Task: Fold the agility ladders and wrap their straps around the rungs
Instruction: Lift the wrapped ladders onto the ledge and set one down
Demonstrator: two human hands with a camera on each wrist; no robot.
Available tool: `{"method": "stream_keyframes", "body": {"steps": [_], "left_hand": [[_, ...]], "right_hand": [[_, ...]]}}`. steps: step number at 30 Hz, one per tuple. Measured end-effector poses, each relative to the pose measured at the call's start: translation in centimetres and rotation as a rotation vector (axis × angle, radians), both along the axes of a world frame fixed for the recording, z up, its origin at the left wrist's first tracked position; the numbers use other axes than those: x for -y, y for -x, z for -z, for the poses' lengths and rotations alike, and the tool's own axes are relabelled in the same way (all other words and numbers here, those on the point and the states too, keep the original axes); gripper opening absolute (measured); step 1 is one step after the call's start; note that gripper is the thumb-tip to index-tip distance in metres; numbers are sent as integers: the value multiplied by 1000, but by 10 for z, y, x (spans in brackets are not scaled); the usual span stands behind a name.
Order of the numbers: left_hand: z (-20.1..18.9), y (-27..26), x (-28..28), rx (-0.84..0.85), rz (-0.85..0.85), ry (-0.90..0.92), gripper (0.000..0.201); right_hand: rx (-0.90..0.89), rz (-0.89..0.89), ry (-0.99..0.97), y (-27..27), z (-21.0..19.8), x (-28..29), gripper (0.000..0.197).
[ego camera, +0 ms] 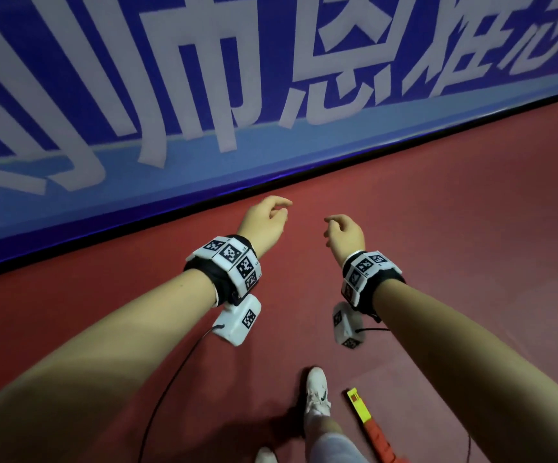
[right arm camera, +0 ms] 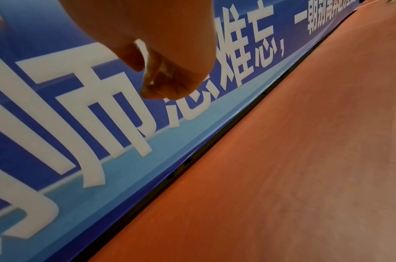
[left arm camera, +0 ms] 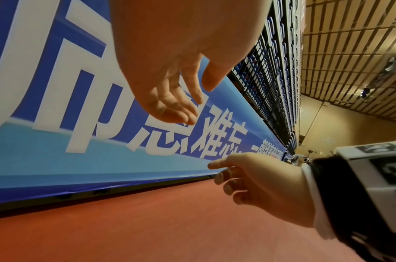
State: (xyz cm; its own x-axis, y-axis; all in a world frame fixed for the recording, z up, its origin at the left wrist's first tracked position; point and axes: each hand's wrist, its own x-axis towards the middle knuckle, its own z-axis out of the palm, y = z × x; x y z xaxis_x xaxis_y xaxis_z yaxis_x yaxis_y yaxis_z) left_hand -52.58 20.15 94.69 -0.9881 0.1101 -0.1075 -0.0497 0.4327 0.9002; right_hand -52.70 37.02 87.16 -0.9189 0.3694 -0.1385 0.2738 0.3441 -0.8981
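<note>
A folded agility ladder [ego camera: 369, 426] with yellow and orange-red rungs lies on the red floor at the bottom of the head view, beside my right foot. Both hands hang in the air well above and ahead of it, holding nothing. My left hand [ego camera: 267, 215] has loosely curled fingers; in its wrist view the left hand [left arm camera: 181, 99] is relaxed and empty. My right hand [ego camera: 341, 232] also hangs loosely curled, seen again as the right hand [left arm camera: 248, 179] and the right hand [right arm camera: 168, 78] in the wrist views. No strap is visible.
A blue banner wall [ego camera: 204, 95] with large white characters runs along the floor edge ahead. My white shoe [ego camera: 317, 392] stands on the red floor [ego camera: 438, 228]. A black cable [ego camera: 170, 379] hangs from the left wrist camera. Stadium seating [left arm camera: 273, 70] rises above the banner.
</note>
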Motion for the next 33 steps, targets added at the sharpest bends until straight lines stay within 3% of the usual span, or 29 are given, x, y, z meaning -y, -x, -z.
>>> {"method": "stream_keyframes", "body": {"steps": [9,17,23,33], "left_hand": [[52,-65,-1,81,32,59,22],[148,-108,-58,188,95,213,25],[271,-166,-131,340,103,288,28],[506,-244,-224,500,98,363,29]], "right_hand": [[155,-82,-128,-84,48,-2,29],[317,-175,-207,-130,131,-55,29],[533,-337,-306,-187,252,-144,29],[854,-749,-511,-304,511,-257,43]]}}
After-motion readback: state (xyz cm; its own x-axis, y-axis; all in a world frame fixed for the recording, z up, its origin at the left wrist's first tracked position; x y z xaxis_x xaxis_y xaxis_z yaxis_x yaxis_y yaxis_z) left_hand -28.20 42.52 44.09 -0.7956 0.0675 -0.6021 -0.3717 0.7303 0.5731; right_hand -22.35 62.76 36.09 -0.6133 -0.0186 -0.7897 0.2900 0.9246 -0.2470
